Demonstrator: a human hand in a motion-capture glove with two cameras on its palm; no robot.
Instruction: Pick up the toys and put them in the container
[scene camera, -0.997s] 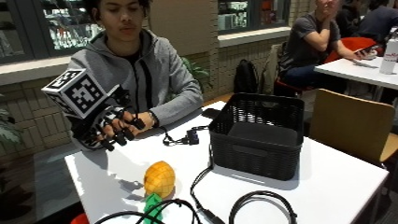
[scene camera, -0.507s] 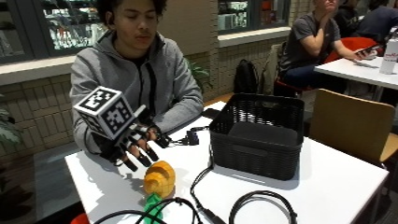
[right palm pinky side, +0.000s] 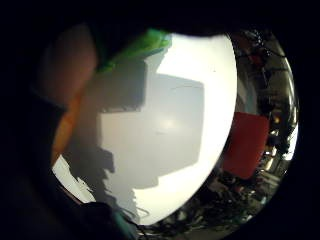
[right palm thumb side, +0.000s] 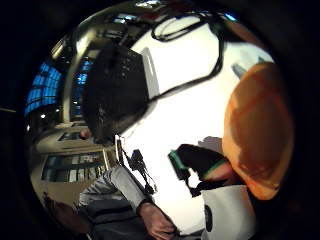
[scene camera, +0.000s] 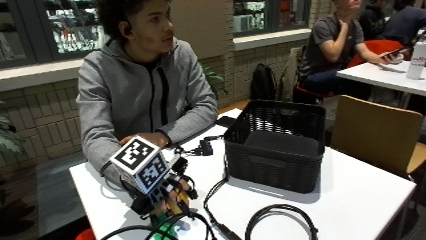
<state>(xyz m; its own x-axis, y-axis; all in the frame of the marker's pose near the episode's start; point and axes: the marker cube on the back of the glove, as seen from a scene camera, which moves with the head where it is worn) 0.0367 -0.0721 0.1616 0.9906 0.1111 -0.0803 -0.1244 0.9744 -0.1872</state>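
Note:
In the outside view my gloved right hand (scene camera: 163, 192) sits low on the white table (scene camera: 373, 200) near its front left corner, covering an orange toy (scene camera: 173, 204) with a green leafy end (scene camera: 163, 223). Its fingers (scene camera: 185, 191) curl down over the toy, which still lies on the table. The thumb side palm view has the orange toy (right palm thumb side: 257, 135) right against the palm, and the little finger side palm view catches its orange edge (right palm pinky side: 67, 125) and green end (right palm pinky side: 142, 45). A black mesh basket (scene camera: 279, 145) stands to the right, apart from the hand; nothing shows inside it.
Black cables (scene camera: 266, 220) loop across the table between the hand and the basket and along the front edge. The person's bare left hand (scene camera: 156, 139) rests on the table behind the glove. A wooden chair (scene camera: 379, 132) stands beyond the basket.
My right hand has come down from above the table onto the orange toy, and its fingers have gone from spread to curled over it. The outside camera has shifted too.

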